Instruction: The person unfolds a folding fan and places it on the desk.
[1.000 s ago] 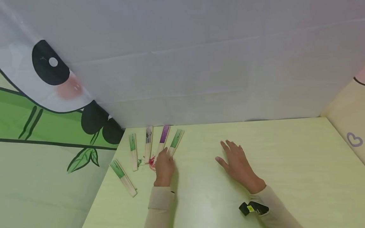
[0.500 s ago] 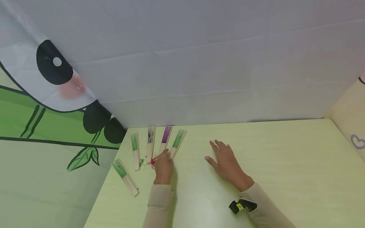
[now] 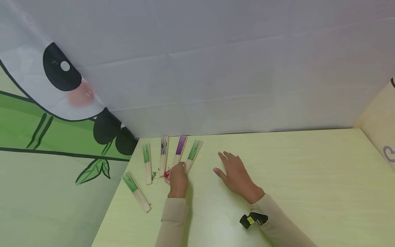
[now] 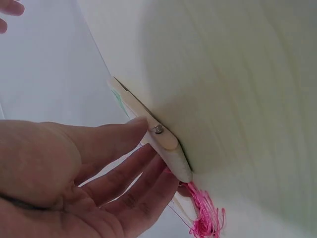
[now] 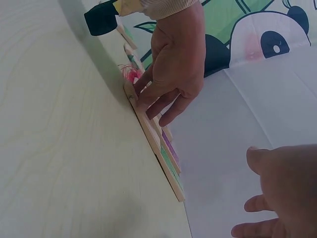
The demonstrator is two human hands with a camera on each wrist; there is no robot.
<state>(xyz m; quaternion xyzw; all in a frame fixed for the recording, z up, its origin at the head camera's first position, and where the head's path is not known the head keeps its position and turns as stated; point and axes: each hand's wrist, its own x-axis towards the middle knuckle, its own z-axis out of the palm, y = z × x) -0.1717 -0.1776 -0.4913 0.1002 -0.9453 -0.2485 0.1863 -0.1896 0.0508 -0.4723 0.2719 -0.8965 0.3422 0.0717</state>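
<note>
Your left hand [image 3: 178,180] pinches the slim, green-topped wooden fan [image 3: 194,150] rightmost on the surface [image 3: 311,171]; the left wrist view shows its rivet [image 4: 158,129], probably metal, hidden from the head view. Your right hand [image 3: 237,178] spreads nearby.

The left grip [image 3: 178,180] is being held toward the far left corner of the tabletop [image 3: 308,168], its thumb [image 4: 114,141] being opposed to bent fingers [image 4: 148,193]. The left forearm [image 3: 173,221] is being pointed at the far edge. The right grip [image 3: 237,179] is being held with digits parted, the right forearm [image 3: 279,223] being slanted toward that corner.
</note>
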